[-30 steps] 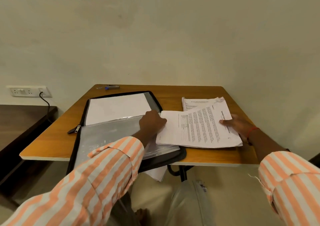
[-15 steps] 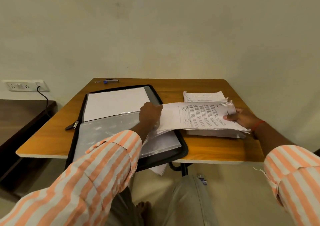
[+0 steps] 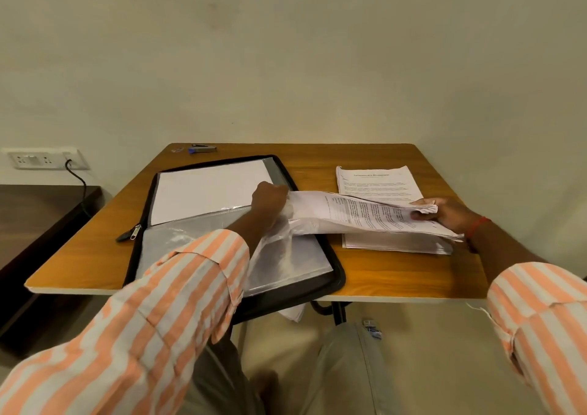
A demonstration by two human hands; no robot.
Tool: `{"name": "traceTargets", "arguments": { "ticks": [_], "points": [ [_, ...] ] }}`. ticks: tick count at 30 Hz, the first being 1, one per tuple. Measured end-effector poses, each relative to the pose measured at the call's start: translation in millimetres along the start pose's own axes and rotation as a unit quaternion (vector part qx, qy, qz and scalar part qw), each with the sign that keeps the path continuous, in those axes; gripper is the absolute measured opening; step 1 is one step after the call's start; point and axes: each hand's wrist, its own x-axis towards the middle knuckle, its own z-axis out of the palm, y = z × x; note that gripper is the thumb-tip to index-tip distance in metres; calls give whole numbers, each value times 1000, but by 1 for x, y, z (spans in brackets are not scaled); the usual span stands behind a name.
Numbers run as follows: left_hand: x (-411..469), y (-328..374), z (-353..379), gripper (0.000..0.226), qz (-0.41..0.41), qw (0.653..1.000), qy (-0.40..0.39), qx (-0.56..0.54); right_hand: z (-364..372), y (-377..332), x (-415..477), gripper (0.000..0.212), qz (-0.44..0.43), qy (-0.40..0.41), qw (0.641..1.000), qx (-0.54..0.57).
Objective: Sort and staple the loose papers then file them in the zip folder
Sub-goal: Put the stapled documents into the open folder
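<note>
Head view: the left hand (image 3: pixel 268 201) gripped the clear plastic sleeve (image 3: pixel 278 251) of the open black zip folder (image 3: pixel 338 282). The right hand (image 3: pixel 444 213) pinched the printed white paper sheaf (image 3: pixel 365 218), raised against that sleeve.

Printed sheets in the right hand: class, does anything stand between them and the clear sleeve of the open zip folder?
Nothing visible does. The left hand grips the clear sleeve with its edge raised, the right hand holds the printed sheets, and their left end meets the sleeve's opening over the zip folder.
</note>
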Motion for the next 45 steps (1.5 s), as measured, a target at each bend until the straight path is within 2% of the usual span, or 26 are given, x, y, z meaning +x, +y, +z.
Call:
{"name": "traceTargets", "arguments": {
  "ticks": [5, 8, 11, 14, 16, 18, 21, 24, 27, 31, 35, 37, 45],
  "points": [
    [8, 8, -3, 25, 31, 998, -19, 61, -4, 0, 10, 33, 0, -5, 999, -39],
    [6, 14, -6, 21, 64, 993, -28, 96, -7, -1, 17, 34, 29, -10, 999, -32],
    [7, 20, -8, 28, 86, 988, -33, 121, -11, -2, 23, 33, 38, -15, 998, -37],
    [5, 22, -7, 35, 114, 983, -40, 142, -10, -12, 24, 42, 35, -50, 998, -29],
    [3, 20, -5, 34, 126, 979, -40, 153, -6, -21, 22, 30, 33, -64, 997, -30],
    [-1, 16, -4, 31, 137, 976, -38, 163, -2, -26, 23, 17, 59, -77, 995, 31],
    [-10, 6, -1, 26, 151, 968, -53, 191, 4, -26, 27, 20, 85, -98, 986, 108],
    [-25, -7, 0, 25, 205, 942, -33, 263, 12, -19, 35, 22, 74, -72, 992, 73],
    [-34, -25, -3, 27, 313, 879, 0, 359, 23, -17, 38, 18, 50, -31, 997, 43],
    [-43, -38, -1, 32, 366, 856, -21, 364, 23, -15, 42, 19, 46, 0, 999, -12],
    [-53, -32, -1, 47, 300, 850, -87, 424, 30, -16, 49, 30, 39, 5, 999, -4],
    [-57, -29, -1, 50, 298, 843, -99, 437, 41, -18, 52, 34, 20, -1, 1000, 18],
    [-61, -30, -3, 57, 303, 824, -108, 466, 102, -46, 49, 19, -38, -28, 999, -12]
  ]
}}
